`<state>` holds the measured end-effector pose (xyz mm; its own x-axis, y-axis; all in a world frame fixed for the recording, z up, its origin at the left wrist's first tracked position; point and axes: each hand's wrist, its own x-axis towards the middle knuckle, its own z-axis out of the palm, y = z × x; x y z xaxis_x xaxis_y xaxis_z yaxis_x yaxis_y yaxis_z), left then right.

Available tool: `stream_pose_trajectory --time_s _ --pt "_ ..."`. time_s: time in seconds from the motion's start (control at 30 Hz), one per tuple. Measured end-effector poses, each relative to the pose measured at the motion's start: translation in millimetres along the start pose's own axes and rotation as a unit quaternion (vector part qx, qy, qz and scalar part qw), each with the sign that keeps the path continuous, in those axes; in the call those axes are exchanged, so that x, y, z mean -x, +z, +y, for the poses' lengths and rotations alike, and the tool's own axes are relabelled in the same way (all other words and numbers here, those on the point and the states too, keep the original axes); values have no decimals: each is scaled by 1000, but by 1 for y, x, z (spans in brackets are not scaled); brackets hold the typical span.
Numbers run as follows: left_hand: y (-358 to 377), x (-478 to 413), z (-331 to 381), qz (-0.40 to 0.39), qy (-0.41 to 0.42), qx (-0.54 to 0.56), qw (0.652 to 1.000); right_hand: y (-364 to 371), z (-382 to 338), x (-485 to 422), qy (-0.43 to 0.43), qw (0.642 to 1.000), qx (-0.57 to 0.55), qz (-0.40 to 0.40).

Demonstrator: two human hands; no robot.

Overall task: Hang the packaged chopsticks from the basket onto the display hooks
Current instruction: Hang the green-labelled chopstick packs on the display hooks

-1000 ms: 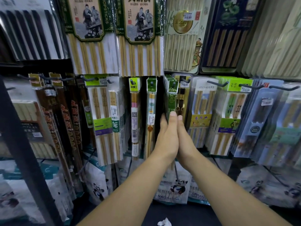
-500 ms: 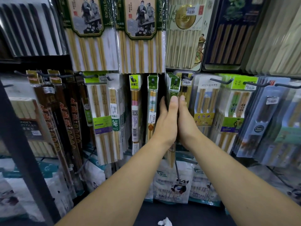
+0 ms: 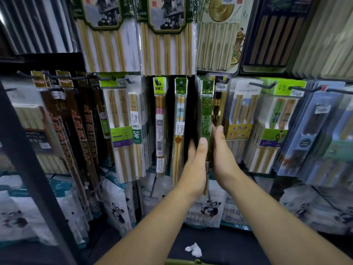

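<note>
**Both palms flat against the green chopstick stack**

I see both hands raised to the peg wall, at about four o'clock of the view's centre. The left hand stands edge-on, fingers straight and close together, palm turned toward three o'clock. It lies against the left face of the green chopstick packs, with one finger reaching into the dark gap beside them. The right hand mirrors it: fingers straight, pointing to twelve o'clock, palm turned toward nine o'clock and laid on the right side of the same stack. Neither hand curls round anything, and the stack sits pressed between two flat palms.

The packs hang several deep on a display hook, header cards at twelve o'clock, stick ends dropping toward six o'clock behind the wrists.

At nine o'clock of the stack, across the dark gap, hangs a slim pack of pale patterned sticks. At three o'clock, just beside the stack, is a black-and-gold pack. Near the bottom edge, at six o'clock, lies a crumpled white scrap. Below it a green rim shows; I cannot tell whether it is the basket.
</note>
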<state>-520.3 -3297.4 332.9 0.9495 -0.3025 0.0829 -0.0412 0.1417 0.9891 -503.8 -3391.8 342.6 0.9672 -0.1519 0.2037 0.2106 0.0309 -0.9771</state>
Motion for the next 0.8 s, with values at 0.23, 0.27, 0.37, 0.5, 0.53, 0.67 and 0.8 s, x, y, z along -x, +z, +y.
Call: stream_pose_trajectory --time_s 0.23,0.27,0.37,0.5,0.53,0.67,0.8 --pt "-36 89 -53 -33 -181 -109 977 -15 17 35 -34 992 68 101" --pt "-46 95 -55 -31 -190 -126 973 -15 17 40 -55 987 87 125" --pt "-72 98 -44 17 -120 -192 974 -7 10 53 -130 965 142 176" --pt "-87 69 0 128 94 -201 967 22 -15 62 -209 956 169 119" --pt "-87 59 13 129 136 -195 963 30 -21 61 -219 955 174 95" --pt "-79 22 49 67 186 -148 969 54 -33 47 -178 975 134 11" --pt "-68 -4 56 34 128 -132 982 67 -37 28 -90 995 51 -14"
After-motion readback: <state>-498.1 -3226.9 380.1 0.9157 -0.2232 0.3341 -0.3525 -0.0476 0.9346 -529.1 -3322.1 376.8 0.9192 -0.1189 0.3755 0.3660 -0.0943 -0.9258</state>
